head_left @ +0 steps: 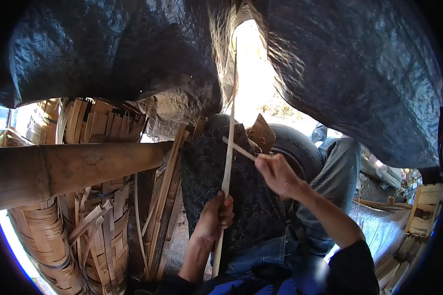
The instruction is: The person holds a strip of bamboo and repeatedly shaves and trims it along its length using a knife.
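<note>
My left hand (214,215) is wrapped round a long, pale bamboo strip (230,152). The strip runs from my lap up toward the bright gap between the dark sheets. In my closed right hand (280,176) is what looks like a knife (239,149), its narrow pale blade pointing up and left. The blade's tip reaches the strip, but I cannot tell whether they touch. The handle is hidden in my fist. A dark patterned cloth (202,169) covers my leg beneath the strip.
A thick bamboo pole (79,169) juts in from the left. Woven bamboo baskets (42,241) and upright slats (165,201) stand on that side. Dark sheeting (349,64) hangs overhead. A black tire (295,147) lies ahead, beside a jeans-clad leg (337,167). Wooden pieces (423,211) are at right.
</note>
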### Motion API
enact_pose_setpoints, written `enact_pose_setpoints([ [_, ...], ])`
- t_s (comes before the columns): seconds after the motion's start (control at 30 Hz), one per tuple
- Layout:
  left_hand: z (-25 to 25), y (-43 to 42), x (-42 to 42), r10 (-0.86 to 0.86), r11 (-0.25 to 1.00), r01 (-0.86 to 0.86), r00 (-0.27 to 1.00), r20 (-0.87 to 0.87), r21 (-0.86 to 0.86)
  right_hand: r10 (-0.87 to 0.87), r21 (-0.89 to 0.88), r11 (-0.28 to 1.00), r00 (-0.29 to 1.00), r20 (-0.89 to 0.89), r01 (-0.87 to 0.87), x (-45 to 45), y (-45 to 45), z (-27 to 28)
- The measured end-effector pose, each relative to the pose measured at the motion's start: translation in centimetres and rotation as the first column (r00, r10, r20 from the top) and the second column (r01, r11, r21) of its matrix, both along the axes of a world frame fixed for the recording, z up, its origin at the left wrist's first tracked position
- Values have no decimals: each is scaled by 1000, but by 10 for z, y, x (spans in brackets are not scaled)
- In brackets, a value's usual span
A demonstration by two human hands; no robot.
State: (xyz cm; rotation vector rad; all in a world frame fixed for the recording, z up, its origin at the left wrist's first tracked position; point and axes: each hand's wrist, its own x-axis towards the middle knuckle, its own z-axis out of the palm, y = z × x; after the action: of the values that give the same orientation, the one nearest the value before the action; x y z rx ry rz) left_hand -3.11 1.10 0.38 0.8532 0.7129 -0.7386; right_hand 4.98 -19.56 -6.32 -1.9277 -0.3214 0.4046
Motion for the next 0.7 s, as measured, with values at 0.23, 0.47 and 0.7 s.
enact_pose_setpoints([
  [0.23,-8,9,-3,24,979,-30,999,-34,-199,77,-124,991,979,187,-55,-27,18,12],
  [0.47,-8,8,-9,15,994,-21,998,-59,-106,-28,-145,988,985,169,53,-2,30,-1],
  [0.7,-14,16,-11,60,982,-66,997,-39,-178,54,-214,977,990,128,-25,39,29,-12],
])
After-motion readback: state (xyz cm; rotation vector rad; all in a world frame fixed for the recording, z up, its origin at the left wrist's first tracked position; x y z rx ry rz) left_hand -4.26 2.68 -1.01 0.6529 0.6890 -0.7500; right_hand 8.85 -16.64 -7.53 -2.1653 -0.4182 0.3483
